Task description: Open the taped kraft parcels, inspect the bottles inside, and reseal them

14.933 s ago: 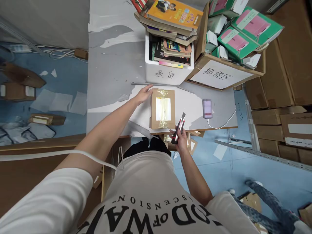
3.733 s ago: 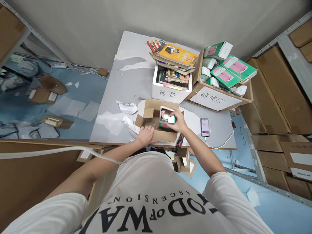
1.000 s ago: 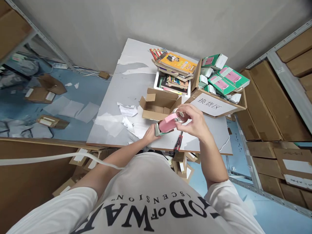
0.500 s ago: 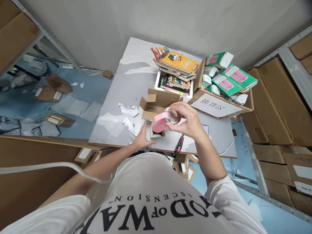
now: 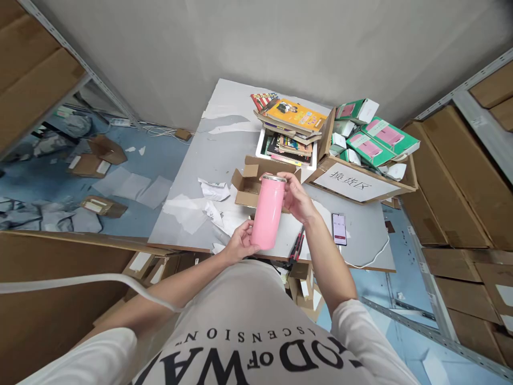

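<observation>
One pink tumbler (image 5: 267,216) is held between the half-curled left hand (image 5: 241,243) (lower) and right hand (image 5: 297,198). Its base (image 5: 263,244) should be supported.

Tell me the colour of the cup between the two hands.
The cup is plain pink with a silvery rim, shown in the head view.

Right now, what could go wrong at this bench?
Drop: the pink tumbler is held up off the table, left hand low, right hand near the rim; its glossy side might slip.

Knife: the utility knife lies at the front edge beside the right forearm; a nudge could knock it off.

Books: the stack rises above the white bin and might slide.
</observation>
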A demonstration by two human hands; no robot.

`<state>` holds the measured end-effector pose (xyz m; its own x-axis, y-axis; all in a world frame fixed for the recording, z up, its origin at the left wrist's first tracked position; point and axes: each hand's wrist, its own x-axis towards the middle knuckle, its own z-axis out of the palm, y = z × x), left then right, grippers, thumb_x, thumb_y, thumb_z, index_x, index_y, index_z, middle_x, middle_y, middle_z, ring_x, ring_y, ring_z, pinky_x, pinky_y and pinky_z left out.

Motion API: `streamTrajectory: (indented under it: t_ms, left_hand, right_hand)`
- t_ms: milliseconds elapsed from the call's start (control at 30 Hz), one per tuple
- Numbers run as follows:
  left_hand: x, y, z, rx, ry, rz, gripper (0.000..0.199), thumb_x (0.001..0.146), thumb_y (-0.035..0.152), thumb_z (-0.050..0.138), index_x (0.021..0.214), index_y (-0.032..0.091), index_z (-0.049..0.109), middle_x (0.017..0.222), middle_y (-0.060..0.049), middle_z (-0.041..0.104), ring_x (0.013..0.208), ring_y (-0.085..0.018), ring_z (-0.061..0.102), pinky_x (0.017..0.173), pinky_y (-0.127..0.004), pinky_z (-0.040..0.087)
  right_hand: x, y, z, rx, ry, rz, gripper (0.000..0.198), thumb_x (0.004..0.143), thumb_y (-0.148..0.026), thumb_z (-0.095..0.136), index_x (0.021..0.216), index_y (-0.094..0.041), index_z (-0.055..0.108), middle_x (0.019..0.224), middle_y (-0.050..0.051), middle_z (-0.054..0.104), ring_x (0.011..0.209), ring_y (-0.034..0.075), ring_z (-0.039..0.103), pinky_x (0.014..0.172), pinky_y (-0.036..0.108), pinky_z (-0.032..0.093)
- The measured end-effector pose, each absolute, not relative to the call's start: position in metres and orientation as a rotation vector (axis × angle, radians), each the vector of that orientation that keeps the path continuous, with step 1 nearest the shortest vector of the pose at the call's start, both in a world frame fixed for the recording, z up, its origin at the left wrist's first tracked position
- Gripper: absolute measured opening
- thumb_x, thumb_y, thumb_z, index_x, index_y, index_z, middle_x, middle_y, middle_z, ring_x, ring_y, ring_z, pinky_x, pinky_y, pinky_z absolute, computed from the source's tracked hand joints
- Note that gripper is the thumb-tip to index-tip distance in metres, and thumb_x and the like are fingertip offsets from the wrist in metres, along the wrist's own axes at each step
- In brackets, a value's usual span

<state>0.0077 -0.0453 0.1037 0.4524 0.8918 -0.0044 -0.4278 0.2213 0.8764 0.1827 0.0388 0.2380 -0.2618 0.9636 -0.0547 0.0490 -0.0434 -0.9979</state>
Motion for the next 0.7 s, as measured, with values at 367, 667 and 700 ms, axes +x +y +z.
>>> streamTrajectory:
  t_ms: [367, 667, 700]
  left_hand:
    - [0.015, -0.051, 0.105, 0.829, 0.685, 0.995, 0.082, 0.050, 0.054, 0.083, 0.118, 0.021, 0.050, 0.118, -0.012, 0.058, 0.092, -0.022, 0.063, 0.076, -0.033, 0.052]
    - [0.012, -0.055, 0.117, 0.725, 0.711, 1.089, 0.058, 0.061, 0.050, 0.077, 0.102, 0.022, 0.045, 0.096, -0.004, 0.062, 0.076, -0.014, 0.061, 0.068, -0.027, 0.051]
    - [0.011, -0.056, 0.119, 0.671, 0.663, 1.073, 0.057, 0.062, 0.049, 0.076, 0.102, 0.022, 0.046, 0.092, -0.003, 0.063, 0.073, -0.014, 0.061, 0.065, -0.026, 0.050]
  right_hand:
    - [0.177, 0.036, 0.215, -1.225, -1.128, 1.456, 0.045, 0.071, -0.051, 0.071, 0.104, -0.030, 0.051, 0.090, -0.004, 0.060, 0.060, 0.008, 0.052, 0.050, 0.019, 0.046]
    - [0.186, 0.039, 0.199, -1.352, -1.696, 0.747, 0.052, 0.081, -0.061, 0.054, 0.120, -0.027, 0.049, 0.129, 0.010, 0.048, 0.113, 0.023, 0.050, 0.082, 0.034, 0.051]
    - [0.189, 0.039, 0.198, -1.359, -1.766, 0.697, 0.050, 0.083, -0.060, 0.050, 0.122, -0.028, 0.048, 0.132, 0.010, 0.045, 0.117, 0.024, 0.047, 0.083, 0.035, 0.051]
